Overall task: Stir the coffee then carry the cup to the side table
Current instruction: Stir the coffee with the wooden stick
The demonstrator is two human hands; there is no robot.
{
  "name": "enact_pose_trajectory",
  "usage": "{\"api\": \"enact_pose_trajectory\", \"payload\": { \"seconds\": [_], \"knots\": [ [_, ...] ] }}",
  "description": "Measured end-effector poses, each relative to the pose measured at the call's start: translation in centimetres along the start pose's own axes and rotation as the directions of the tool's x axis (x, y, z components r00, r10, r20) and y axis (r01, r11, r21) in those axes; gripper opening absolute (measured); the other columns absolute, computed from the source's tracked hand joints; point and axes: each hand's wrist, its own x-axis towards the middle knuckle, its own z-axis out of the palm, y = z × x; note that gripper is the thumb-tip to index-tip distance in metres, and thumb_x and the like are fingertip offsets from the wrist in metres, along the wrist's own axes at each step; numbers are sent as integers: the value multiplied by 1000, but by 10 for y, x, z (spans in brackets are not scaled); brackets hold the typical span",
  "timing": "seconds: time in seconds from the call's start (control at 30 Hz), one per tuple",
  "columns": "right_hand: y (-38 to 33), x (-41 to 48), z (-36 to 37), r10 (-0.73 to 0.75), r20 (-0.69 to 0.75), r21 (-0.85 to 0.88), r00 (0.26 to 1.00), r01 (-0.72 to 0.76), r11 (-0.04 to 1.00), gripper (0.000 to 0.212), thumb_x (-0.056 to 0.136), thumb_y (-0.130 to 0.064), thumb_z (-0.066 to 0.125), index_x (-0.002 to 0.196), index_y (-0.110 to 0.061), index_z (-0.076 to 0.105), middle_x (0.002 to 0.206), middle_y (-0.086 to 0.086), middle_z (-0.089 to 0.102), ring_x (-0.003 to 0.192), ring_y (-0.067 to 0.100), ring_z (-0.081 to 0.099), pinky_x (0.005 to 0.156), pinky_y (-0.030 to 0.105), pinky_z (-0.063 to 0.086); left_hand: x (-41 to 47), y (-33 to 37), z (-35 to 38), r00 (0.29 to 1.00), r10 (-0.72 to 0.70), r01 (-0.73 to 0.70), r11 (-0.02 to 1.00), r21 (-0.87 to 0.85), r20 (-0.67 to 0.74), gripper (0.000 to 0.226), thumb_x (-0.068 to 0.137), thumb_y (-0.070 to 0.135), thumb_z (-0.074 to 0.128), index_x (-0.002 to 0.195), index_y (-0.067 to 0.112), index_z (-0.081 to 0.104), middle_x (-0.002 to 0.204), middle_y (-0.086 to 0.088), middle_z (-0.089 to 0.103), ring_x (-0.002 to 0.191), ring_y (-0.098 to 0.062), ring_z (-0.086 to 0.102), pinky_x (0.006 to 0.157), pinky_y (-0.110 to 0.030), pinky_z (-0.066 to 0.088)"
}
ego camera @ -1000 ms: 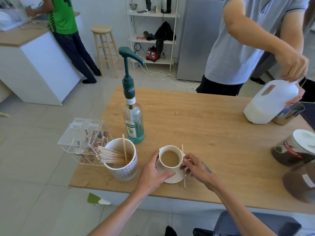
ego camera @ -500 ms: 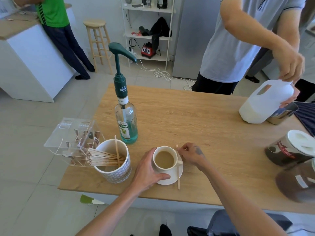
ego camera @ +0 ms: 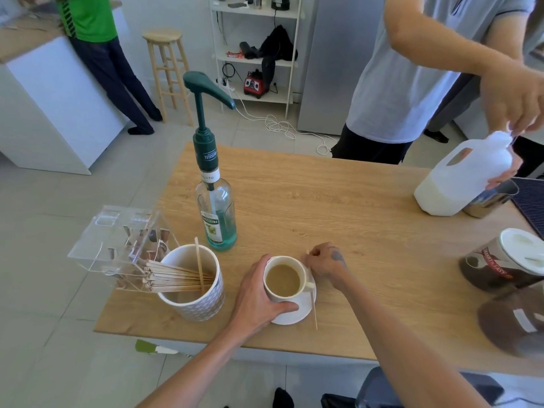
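Observation:
A white cup (ego camera: 283,280) of milky coffee stands on a white saucer (ego camera: 303,308) near the front edge of the wooden table (ego camera: 338,219). My left hand (ego camera: 256,298) wraps around the cup's left side, thumb on the saucer. My right hand (ego camera: 323,262) rests just right of the cup, fingers pinched on the top end of a thin wooden stir stick (ego camera: 313,306). The stick lies across the saucer's right rim, its lower end on the table.
A patterned pot of wooden sticks (ego camera: 191,282) and a clear acrylic box (ego camera: 117,240) stand left of the cup, a green pump syrup bottle (ego camera: 216,201) behind. Across the table a person holds a milk jug (ego camera: 462,184) over a metal pitcher (ego camera: 491,198). Jars (ego camera: 506,260) sit right.
My right hand slid from the stick's middle up to its top end behind the cup. The view tilted slightly; my left hand stayed on the cup.

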Motion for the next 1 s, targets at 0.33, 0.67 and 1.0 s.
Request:
{"api": "enact_pose_trajectory", "payload": {
  "seconds": [0.33, 0.67, 1.0],
  "knots": [
    [-55, -80, -86, -424, -536, -35, 729, 483, 875, 20, 89, -25, 70, 74, -11, 67, 62, -3, 62, 52, 10, 53, 48, 8, 34, 4, -7, 2, 1000, 9, -10, 999, 48, 26, 116, 52, 53, 96, 151, 23, 44, 143, 10, 56, 132, -12, 52, 113, -39, 45],
    [-23, -109, -62, -190, -633, 341, 750, 491, 802, 10, 90, -20, 69, 82, -14, 69, 64, 0, 70, 55, 12, 63, 57, 34, 53, 5, -7, 0, 999, 36, -40, 995, 96, 37, 103, 55, 59, 93, 143, 28, 49, 135, 10, 62, 125, -13, 58, 107, -42, 51],
    [3, -115, -32, -234, -641, 250, 732, 486, 837, 13, 93, -19, 66, 85, -9, 69, 67, 4, 71, 58, 22, 68, 53, 33, 53, 4, -5, -1, 1000, 29, -29, 998, 63, 3, 87, 54, 54, 94, 129, 39, 53, 124, 18, 65, 118, -10, 61, 100, -43, 54]
  ]
}}
